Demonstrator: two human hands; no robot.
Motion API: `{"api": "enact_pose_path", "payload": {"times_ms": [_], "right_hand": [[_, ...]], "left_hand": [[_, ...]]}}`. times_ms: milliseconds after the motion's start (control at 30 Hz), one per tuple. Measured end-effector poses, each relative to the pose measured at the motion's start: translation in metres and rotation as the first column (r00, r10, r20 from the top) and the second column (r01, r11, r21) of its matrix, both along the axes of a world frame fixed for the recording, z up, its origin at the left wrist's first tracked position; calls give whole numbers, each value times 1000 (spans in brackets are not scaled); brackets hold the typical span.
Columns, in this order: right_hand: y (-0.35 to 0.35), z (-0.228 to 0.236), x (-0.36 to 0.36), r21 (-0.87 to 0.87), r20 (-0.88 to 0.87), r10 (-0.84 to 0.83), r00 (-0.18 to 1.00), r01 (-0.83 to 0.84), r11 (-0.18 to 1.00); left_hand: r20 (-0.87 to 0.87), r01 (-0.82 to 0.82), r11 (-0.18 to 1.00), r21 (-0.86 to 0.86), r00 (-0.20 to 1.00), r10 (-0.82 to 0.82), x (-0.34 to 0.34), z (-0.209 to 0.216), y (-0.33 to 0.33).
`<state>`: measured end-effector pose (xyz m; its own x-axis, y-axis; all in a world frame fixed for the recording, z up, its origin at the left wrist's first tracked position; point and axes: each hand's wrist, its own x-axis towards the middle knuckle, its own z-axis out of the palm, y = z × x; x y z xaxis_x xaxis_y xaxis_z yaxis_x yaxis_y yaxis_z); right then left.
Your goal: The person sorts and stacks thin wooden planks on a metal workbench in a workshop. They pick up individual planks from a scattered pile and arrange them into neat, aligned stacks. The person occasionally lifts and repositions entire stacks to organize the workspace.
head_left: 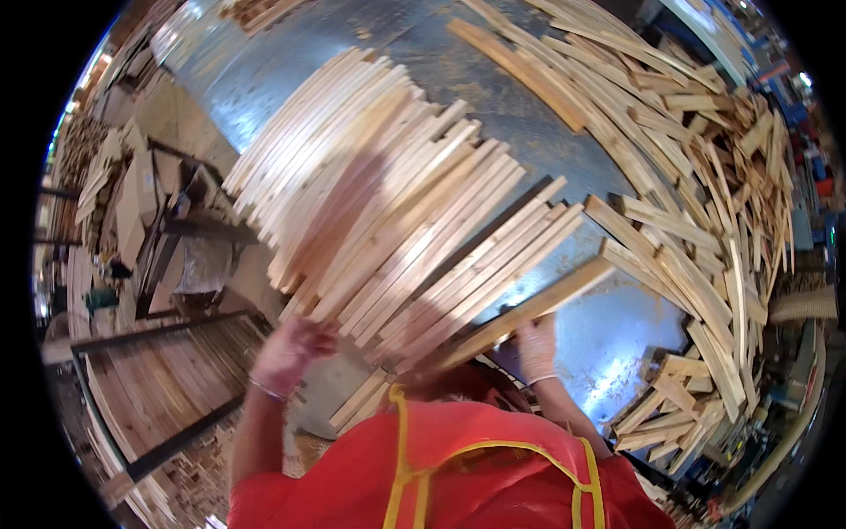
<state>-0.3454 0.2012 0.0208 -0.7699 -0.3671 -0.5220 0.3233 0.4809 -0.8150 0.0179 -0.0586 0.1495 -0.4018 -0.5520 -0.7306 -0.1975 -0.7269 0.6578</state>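
Red apron [493, 476] nearest | I see left hand [289, 348] and right hand [536, 346] gripping slat bundle [397, 229] above worktop [599, 344] | loose slats [705, 203] beyond bundle remain ungathered

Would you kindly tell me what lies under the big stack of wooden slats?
The stack of wooden slats rests on a metal table, dusty with sawdust. The tabletop directly beneath it is covered and cannot be seen.

Both hands, left hand [289, 348] and right hand [536, 348], at near ends of stacked wooden slats [397, 220] on metal table [608, 335]; loose slat heap [705, 176] right.
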Motion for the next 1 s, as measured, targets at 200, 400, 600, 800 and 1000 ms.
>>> {"api": "enact_pose_path", "payload": {"times_ms": [200, 400, 600, 800, 1000], "right_hand": [[-63, 40, -4, 81, 119, 364, 924, -374, 924], [-33, 26, -176, 529, -655, 531, 538, -175, 830], [17, 6, -278, 816, -515, 791, 330, -96, 571], [-24, 11, -169, 261, -329, 464, 823, -393, 882], [-123, 58, 2, 200, 154, 360, 920, -386, 900]], "left_hand": [[345, 707, 641, -299, 706, -618, -126, 7, -81], [834, 929, 301, -215, 335, -439, -184, 3, -61], [759, 821, -161, -548, 569, 316, -107, -25, -116], [695, 669, 188, -719, 693, 195, -92, -27, -177], [888, 844, 279, -458, 427, 169, -77, -8, -267]]}}
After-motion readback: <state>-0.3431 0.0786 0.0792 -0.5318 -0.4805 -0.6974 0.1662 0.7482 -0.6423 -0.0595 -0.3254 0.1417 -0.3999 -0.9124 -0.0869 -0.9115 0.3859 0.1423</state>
